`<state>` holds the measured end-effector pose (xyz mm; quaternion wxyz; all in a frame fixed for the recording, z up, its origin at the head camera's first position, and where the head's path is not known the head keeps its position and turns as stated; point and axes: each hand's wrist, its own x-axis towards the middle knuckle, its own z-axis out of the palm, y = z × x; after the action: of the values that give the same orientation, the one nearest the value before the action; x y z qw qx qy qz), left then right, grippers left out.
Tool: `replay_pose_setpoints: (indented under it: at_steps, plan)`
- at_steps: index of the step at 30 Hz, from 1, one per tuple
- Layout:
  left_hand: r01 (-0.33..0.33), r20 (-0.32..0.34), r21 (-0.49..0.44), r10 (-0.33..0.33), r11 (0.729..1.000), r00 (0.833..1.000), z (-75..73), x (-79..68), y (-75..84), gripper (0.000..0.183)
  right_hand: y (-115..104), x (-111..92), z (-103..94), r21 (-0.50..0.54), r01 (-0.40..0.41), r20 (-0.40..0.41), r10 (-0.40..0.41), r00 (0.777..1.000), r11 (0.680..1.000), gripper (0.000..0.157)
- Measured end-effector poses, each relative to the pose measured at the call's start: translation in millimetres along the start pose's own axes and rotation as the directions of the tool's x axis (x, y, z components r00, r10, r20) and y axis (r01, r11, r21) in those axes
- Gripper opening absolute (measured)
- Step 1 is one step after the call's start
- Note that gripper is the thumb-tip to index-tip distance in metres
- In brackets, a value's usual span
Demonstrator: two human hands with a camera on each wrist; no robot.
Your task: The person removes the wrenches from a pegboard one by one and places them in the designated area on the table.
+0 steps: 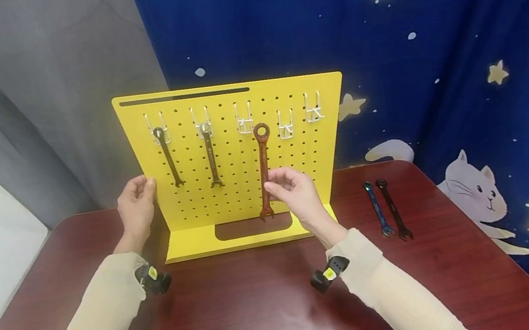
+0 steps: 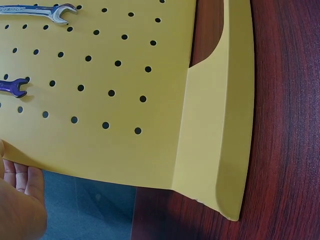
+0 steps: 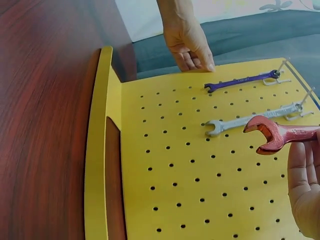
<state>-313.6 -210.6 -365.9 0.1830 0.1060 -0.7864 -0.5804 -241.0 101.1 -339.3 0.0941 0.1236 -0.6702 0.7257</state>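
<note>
My right hand (image 1: 294, 190) pinches a red combination wrench (image 1: 263, 156) by its lower shank, ring end up and open end down. The wrench is in front of a yellow pegboard (image 1: 250, 204), its ring just below a white hook (image 1: 245, 125). At the board's left edge, my left hand (image 1: 137, 204) grips the side between thumb and fingers. A purple wrench (image 3: 242, 80), dark in the head view, hangs from the leftmost hook. Beside it hangs a silver wrench (image 3: 240, 122). In the right wrist view the red wrench's open end (image 3: 272, 134) shows close up.
Two more white hooks (image 1: 286, 128) are mounted on the right side of the board. A blue wrench (image 1: 378, 209) and a black wrench (image 1: 394, 211) lie side by side on the red-brown table (image 1: 246, 316) at right. Curtains (image 1: 274, 21) hang behind the table.
</note>
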Motion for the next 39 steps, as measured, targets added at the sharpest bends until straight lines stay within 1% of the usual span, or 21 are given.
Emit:
replay_pose_setpoints:
  at_steps: [3,7,13,19,22,27,39]
  plan:
    - [-0.005,-0.003,-0.012,0.005,1.000,1.000,0.5,-0.1,0.1,0.044,2,-4,-9.3,-0.003,0.009,-0.006,-0.009,1.000,1.000,0.020]
    - [-0.004,-0.007,-0.023,0.004,1.000,1.000,0.9,-0.5,0.1,0.043,6,-11,-23.7,-0.016,-0.001,-0.018,0.001,1.000,1.000,0.020]
    - [0.007,0.000,-0.010,-0.007,1.000,1.000,0.6,-0.1,-0.8,0.045,12,-21,-47.8,-0.048,-0.050,-0.069,0.047,0.996,0.998,0.017]
    - [0.014,-0.001,-0.010,-0.014,1.000,1.000,0.2,1.7,-1.6,0.045,17,-29,-74.3,-0.038,-0.113,-0.132,0.108,0.985,0.993,0.013]
    - [0.010,-0.003,-0.001,-0.010,1.000,1.000,0.2,1.5,-1.3,0.045,20,-32,-87.0,-0.032,-0.127,-0.156,0.120,0.980,0.991,0.013]
    - [0.001,-0.005,0.011,-0.001,1.000,1.000,0.4,2.0,-2.2,0.047,21,-37,-108.1,-0.055,-0.144,-0.196,0.130,0.972,0.988,0.013]
    - [0.011,-0.010,0.021,-0.011,1.000,1.000,1.2,2.6,-2.4,0.046,27,-46,-157.9,0.031,-0.171,-0.285,0.173,0.943,0.985,0.017]
